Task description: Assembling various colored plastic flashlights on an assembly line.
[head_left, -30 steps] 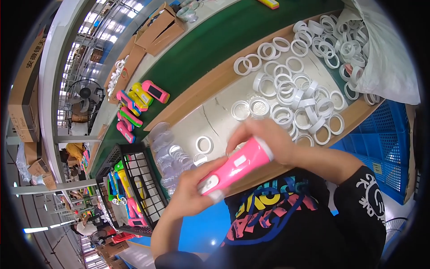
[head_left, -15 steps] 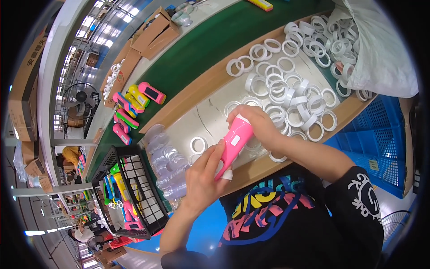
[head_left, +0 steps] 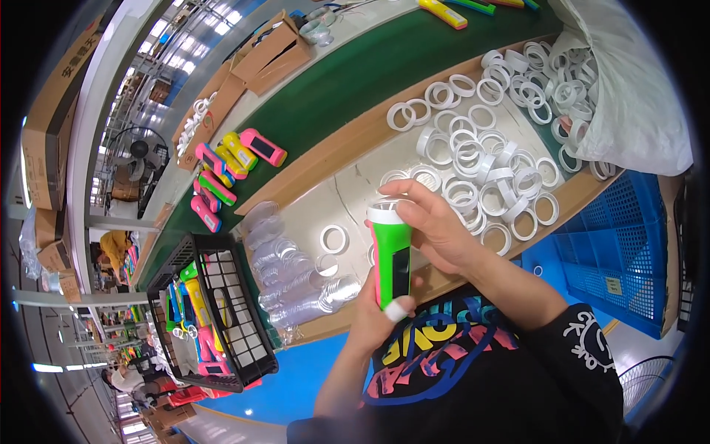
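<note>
A green and pink flashlight [head_left: 392,255] stands nearly upright in front of me, with a dark panel on its green side. My left hand [head_left: 370,318] is wrapped around its lower body, near the white piece [head_left: 399,308] at the tail. At the top, my right hand [head_left: 442,233] grips the white ring [head_left: 383,213] around the flashlight's head, its fingers over the open rim. Behind it, a heap of loose white rings [head_left: 467,155] fills the right part of a cardboard-edged tray [head_left: 340,174]. Stacked clear discs [head_left: 277,270] lie at the tray's left end.
A green conveyor belt [head_left: 325,92] runs beyond the tray, carrying several coloured flashlights [head_left: 237,157]. To the left, a black basket [head_left: 248,337] holds more of them. A white sack [head_left: 629,96] hangs over the right end, above a blue crate [head_left: 610,255]. Cardboard boxes [head_left: 274,55] stand past the belt.
The flashlight has turned from its pink side to its green side and come more upright. My right hand has shifted to the side of its head. More flashlights show at the belt's far edge.
</note>
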Demonstrator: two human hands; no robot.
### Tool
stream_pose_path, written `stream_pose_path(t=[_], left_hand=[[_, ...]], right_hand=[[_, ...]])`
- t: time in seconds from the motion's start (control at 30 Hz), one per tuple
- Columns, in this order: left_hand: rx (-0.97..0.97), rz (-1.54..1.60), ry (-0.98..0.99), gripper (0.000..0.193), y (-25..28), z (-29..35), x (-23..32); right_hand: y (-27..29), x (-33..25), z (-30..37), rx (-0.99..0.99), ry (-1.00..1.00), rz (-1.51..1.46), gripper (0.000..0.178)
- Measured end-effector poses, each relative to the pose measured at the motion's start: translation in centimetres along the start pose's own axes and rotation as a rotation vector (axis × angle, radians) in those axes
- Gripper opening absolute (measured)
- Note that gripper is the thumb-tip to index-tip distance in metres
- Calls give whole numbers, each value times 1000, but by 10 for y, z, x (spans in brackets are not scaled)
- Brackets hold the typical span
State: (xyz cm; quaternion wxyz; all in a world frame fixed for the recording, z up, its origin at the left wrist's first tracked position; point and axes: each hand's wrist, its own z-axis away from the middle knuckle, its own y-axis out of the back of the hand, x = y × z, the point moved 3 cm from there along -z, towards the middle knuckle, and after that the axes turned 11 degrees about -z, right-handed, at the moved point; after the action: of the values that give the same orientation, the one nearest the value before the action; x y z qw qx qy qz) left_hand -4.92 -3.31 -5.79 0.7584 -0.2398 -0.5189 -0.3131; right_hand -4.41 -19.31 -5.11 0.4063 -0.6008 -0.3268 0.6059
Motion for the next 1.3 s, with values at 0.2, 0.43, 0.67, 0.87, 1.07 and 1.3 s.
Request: stream_pose_path(t=[0.2,0.43,0.67,0.87,1.07,1.3], left_hand=[[7,160,183,36,-22,21,2],[-534,887,27,53,-51,33,6],[26,-204,-33,43,-19,24,-9],[287,-494,-130,46,-8,5,-4],[116,279,64,40,15,-6,-14],[-341,575,69,54,4,-7,-4]], right_hand=[[-26,-1,4,-87,106,-58,28],[-27,15,6,-415,48,-528,32],[-18,10,10,-209,197,-139,21],[-22,5,6,111,250,197,20],[10,2,-8,113,33,-19,38],[-5,-3,-13,-76,-13,-10,43]])
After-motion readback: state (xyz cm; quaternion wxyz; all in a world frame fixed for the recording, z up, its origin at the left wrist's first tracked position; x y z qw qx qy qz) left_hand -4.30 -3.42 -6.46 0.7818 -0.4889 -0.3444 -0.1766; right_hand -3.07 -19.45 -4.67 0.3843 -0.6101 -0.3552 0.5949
